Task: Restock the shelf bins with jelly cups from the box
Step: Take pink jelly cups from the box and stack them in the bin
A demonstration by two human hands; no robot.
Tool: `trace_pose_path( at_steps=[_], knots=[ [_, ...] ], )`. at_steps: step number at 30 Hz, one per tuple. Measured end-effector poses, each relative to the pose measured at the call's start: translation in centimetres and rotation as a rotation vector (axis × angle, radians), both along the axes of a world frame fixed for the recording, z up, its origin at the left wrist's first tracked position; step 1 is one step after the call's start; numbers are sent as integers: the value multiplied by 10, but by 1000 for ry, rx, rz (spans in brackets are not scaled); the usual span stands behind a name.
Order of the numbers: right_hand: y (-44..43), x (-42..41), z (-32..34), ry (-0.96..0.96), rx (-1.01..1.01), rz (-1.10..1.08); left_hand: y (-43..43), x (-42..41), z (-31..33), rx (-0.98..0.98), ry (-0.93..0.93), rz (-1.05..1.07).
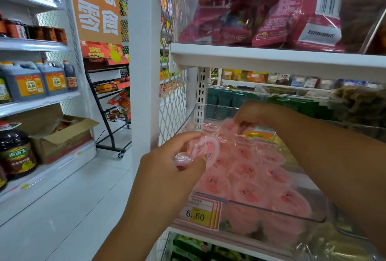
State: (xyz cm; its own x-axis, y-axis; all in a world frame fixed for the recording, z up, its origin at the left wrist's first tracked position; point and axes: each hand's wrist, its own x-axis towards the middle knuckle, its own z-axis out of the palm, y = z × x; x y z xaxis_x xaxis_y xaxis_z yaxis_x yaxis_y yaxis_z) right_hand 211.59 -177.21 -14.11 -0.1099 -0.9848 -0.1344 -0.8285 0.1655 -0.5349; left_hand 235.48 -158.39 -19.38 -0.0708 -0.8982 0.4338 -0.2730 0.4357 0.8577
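Head view: the left hand pinches pink jelly cups between curled fingers and thumb, beside the clear bin (heaped with more cups). The right hand curls its fingers round a rear cup on the heap.

The jelly cups are clear, glossy plastic with smooth pink film lids, heaped in a bin of transparent hard plastic whose front wall catches the light. The shelf above is smooth white painted metal, beside a white metal mesh panel, and the snack bags on it are shiny, crinkled pink plastic film. To the left, a cardboard box looks matt and brown, a wire rack is black metal, and the floor is glossy pale tile.
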Motion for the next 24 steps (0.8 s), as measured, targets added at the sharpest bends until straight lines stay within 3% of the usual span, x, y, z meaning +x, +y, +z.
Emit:
trace_pose_path(
  at_steps=[7,14,20,22,24],
  knots=[
    [8,11,-9,120,35,134,-4,-4,-7,-5,26,37],
    [9,19,-16,134,-65,211,-3,-5,-6,5,27,79],
    [17,20,2,445,-64,334,-7,-5,-6,25,-5,39],
    [29,20,17,302,-87,377,-9,-10,-2,23,-25,38],
    [52,20,33,-64,42,465,-14,-18,3,7,-18,47]
  ],
)
